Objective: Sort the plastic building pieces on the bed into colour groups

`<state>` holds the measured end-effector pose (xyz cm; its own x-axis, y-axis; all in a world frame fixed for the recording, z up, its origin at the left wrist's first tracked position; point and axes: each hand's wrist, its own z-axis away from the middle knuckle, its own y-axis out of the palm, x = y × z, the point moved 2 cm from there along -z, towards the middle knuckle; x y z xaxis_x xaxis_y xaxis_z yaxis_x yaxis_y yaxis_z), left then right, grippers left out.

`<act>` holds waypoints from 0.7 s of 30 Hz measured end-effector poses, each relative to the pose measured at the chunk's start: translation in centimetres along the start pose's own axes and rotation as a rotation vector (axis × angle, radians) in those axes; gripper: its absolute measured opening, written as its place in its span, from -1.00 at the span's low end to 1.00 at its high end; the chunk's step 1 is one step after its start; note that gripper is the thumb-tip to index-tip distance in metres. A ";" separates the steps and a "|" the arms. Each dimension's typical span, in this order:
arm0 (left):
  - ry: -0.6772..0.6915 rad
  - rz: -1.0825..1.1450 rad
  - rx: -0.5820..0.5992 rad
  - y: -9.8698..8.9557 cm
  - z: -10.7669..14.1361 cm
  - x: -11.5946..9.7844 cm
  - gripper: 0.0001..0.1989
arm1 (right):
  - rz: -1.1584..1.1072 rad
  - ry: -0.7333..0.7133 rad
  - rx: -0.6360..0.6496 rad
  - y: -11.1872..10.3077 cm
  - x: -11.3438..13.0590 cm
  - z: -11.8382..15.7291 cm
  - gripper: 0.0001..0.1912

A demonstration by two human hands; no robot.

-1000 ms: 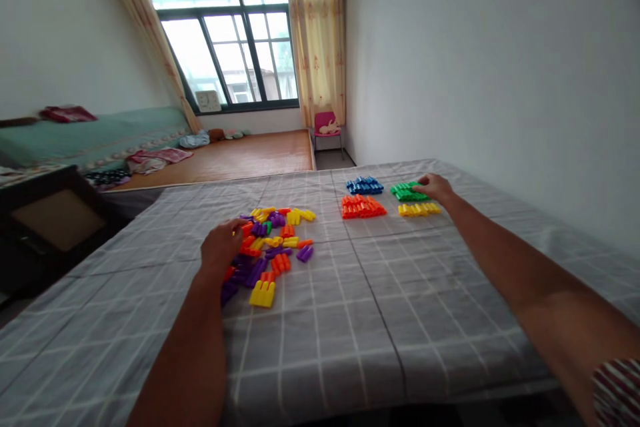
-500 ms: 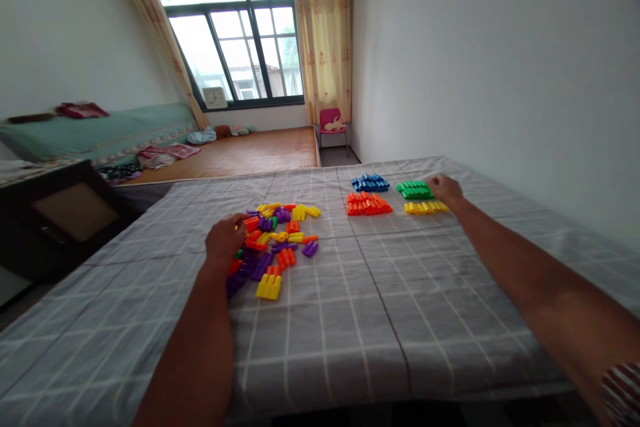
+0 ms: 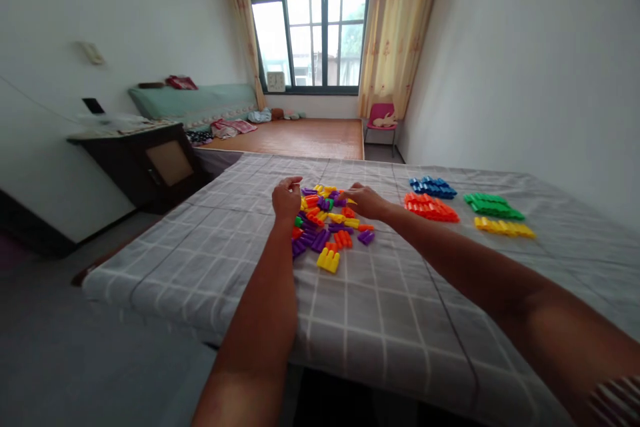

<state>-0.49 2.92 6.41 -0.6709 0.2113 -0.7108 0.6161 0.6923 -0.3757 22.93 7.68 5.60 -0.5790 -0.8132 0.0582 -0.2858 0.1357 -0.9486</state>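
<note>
cannot tell if gripping anything with the fingers of right hand [image 3: 366, 201] or left hand [image 3: 287, 199], at opposite sides of the mixed pile of plastic pieces [image 3: 336, 218], but could drag neighbouring ones along because of crowding, or brush the orange stack [image 3: 431, 207] with a low right forearm [image 3: 460, 255].

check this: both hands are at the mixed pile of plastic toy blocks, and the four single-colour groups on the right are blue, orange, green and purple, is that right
Not purple: the head view shows the fourth group is yellow blocks. The rest holds: left hand and right hand at the mixed pile, plus blue blocks, orange blocks and green blocks.
</note>
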 end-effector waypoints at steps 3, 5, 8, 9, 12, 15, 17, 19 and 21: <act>-0.010 0.047 0.011 0.1 0.1 0.0 -0.71 | 0.078 0.020 0.140 1.8 1.3 -3.9 -0.69; -0.006 0.063 0.023 0.1 0.2 -0.1 -0.71 | 0.098 0.036 0.218 2.4 1.4 -5.5 -0.63; 0.002 0.070 0.029 0.1 0.2 -0.2 -0.71 | 0.120 0.053 0.275 2.4 1.3 -6.5 -0.65; 0.001 0.072 0.026 0.1 0.2 -0.2 -0.71 | 0.133 0.060 0.277 2.2 1.3 -6.5 -0.69; -0.004 0.072 0.019 0.0 0.2 -0.4 -0.71 | 0.171 0.107 0.214 1.0 1.4 -5.8 -0.65; 0.002 0.044 0.032 0.2 0.3 -0.5 -0.71 | 0.150 0.216 0.131 -0.4 1.3 -4.4 -0.59; 0.017 0.007 0.056 0.3 0.4 -0.5 -0.71 | 0.079 0.269 0.119 -1.1 0.8 -2.9 -0.63; 0.035 -0.042 0.086 0.4 0.6 -0.6 -0.70 | -0.021 0.286 0.091 -1.8 -0.1 -1.0 -0.69; 0.046 -0.099 0.111 0.5 0.7 -0.6 -0.69 | -0.137 0.315 0.024 -2.7 -1.7 1.4 -0.73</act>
<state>0.49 2.71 6.24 -0.7474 0.1792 -0.6398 0.5861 0.6314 -0.5078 25.78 7.90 7.60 -0.7449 -0.6076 0.2756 -0.3619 0.0210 -0.9320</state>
